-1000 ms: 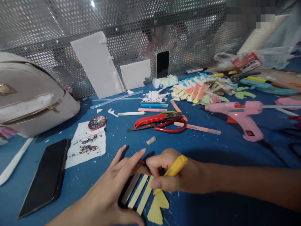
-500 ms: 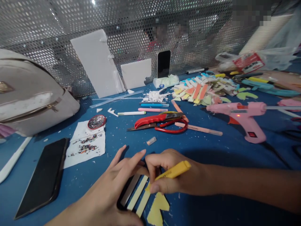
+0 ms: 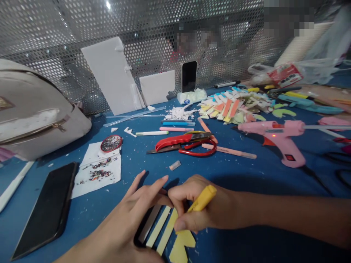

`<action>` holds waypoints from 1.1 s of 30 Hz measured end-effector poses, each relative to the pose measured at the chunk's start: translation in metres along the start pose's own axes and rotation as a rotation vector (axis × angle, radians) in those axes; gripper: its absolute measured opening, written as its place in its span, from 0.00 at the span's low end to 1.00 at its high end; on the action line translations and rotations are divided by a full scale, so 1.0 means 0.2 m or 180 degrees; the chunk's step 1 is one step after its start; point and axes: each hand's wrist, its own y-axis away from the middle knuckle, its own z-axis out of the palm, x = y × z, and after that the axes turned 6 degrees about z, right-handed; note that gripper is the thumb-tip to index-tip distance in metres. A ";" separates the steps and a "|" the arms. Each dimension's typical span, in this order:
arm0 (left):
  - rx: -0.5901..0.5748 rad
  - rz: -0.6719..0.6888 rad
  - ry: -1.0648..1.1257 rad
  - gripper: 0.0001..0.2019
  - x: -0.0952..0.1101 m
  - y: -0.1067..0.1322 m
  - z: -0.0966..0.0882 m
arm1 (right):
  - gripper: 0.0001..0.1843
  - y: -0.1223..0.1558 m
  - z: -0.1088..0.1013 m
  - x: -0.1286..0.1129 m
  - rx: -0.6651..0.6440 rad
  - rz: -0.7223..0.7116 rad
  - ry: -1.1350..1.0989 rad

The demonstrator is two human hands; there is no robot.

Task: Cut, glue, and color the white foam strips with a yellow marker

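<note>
My right hand (image 3: 193, 204) is closed around a yellow marker (image 3: 204, 199), its tip end low beside a pale yellow strip (image 3: 167, 233) and the notched yellow piece (image 3: 182, 244); the tip itself is hidden by my thumb. My left hand (image 3: 137, 215) has its fingers spread, arching over the upper ends of the strips, with the thumb near their lower ends. Under it lies a dark flat object (image 3: 139, 235), partly covered, with a whitish strip and another pale yellow strip (image 3: 159, 226) beside it.
Beyond my hands lie a loose marker cap (image 3: 174, 165), red-handled pliers (image 3: 175, 141) and several markers. A pink glue gun (image 3: 279, 137) with its light on is at the right. A phone (image 3: 48, 208), a sheet with coloured bits (image 3: 101, 168) and a bag (image 3: 41, 113) are at the left.
My right hand has tilted the marker more upright and shifted its tip end off the strip towards the notched yellow piece. The strip looks yellower along its upper part. My left hand stays spread.
</note>
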 end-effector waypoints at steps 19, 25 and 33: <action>-0.0109 -0.0206 -0.0179 0.54 0.04 -0.01 -0.02 | 0.26 0.00 0.00 -0.02 0.0019 0.0044 0.0050; -0.0081 -0.0181 -0.0156 0.57 0.03 0.00 -0.01 | 0.25 0.00 0.00 -0.02 -0.0058 0.0119 0.0038; -0.0077 -0.0208 -0.0162 0.56 0.04 -0.02 -0.02 | 0.24 0.01 0.01 -0.01 -0.0044 -0.0024 0.0104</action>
